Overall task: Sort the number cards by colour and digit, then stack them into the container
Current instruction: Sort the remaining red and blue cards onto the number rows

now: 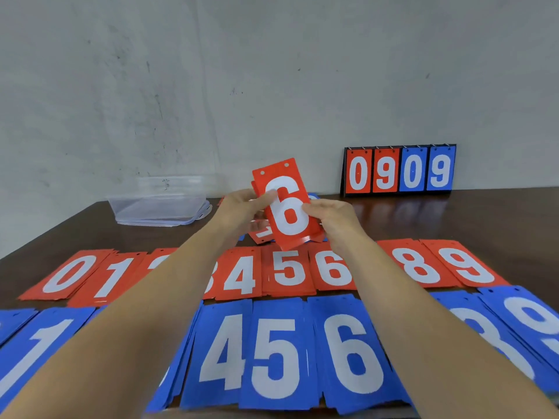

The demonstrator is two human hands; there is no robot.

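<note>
1. The red plastic card with a white 6 (287, 208) was held upright above the dark wooden table (499, 219), just beyond the red row. More red cards seemed to sit behind it, though the view was too poor to count them
2. The left hand (242, 207) gripped its left side with the thumb across the face, and the right hand (332, 217) pinched its right edge, so both were clamped on that card
3. Its likely home, the red 6 pile (331, 272), lay beneath the right wrist, touching the red 5 pile (289, 273). A careless drop could land across both, and the forearm hid the next pile to the right
4. Both forearms hung over the sorted rows. A low sweep could fan out the blue 6 pile (354, 352) and its neighbours, which lay close to the table's near edge and might slide off
5. A loose heap of unsorted cards (261, 234) lay under the hands and was easy to scatter
6. Bare table stretched from the red row to the clear plastic container (157, 204) at far left, well apart from the hands. The flip scoreboard (399, 170) stood by the wall at far right
</note>
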